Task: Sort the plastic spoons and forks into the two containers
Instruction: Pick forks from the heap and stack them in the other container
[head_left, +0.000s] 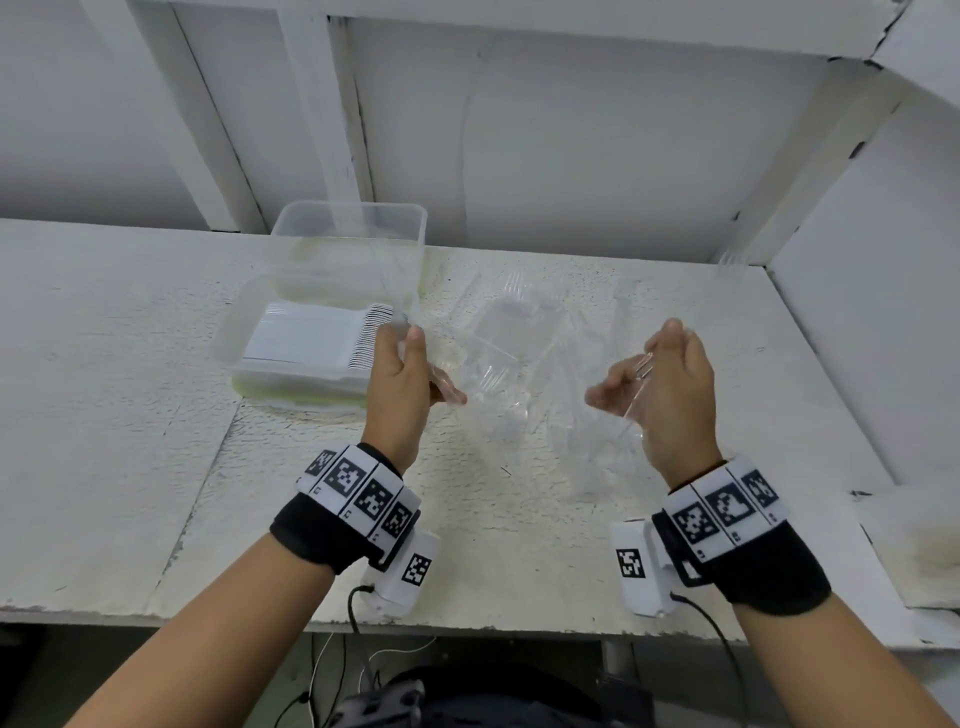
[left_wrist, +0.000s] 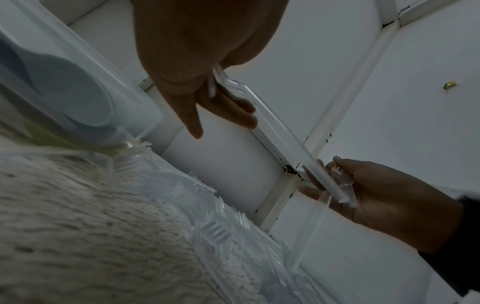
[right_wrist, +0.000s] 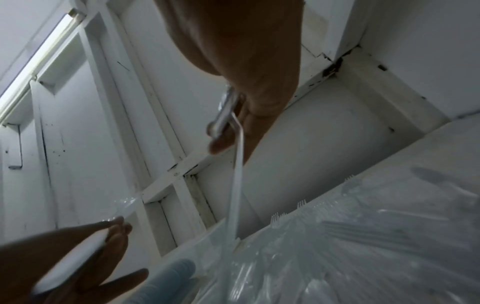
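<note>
A loose pile of clear plastic spoons and forks (head_left: 511, 332) lies mid-table. At the left stand two clear containers: the near container (head_left: 228, 356) holds a neat stack of white cutlery, and the far container (head_left: 291, 218) shows little inside. My left hand (head_left: 426, 364) hovers beside the near container and pinches a clear utensil (left_wrist: 272, 123) between thumb and fingers. My right hand (head_left: 636, 364) is raised over the pile's right side, gripping clear utensils (right_wrist: 226, 111), one handle hanging down. I cannot tell spoon from fork in either hand.
The white table (head_left: 104, 364) is bounded by a white wall behind and a side panel (head_left: 857, 312) at the right. A fork (head_left: 731, 260) lies near the back right corner. The front edge runs below my wrists.
</note>
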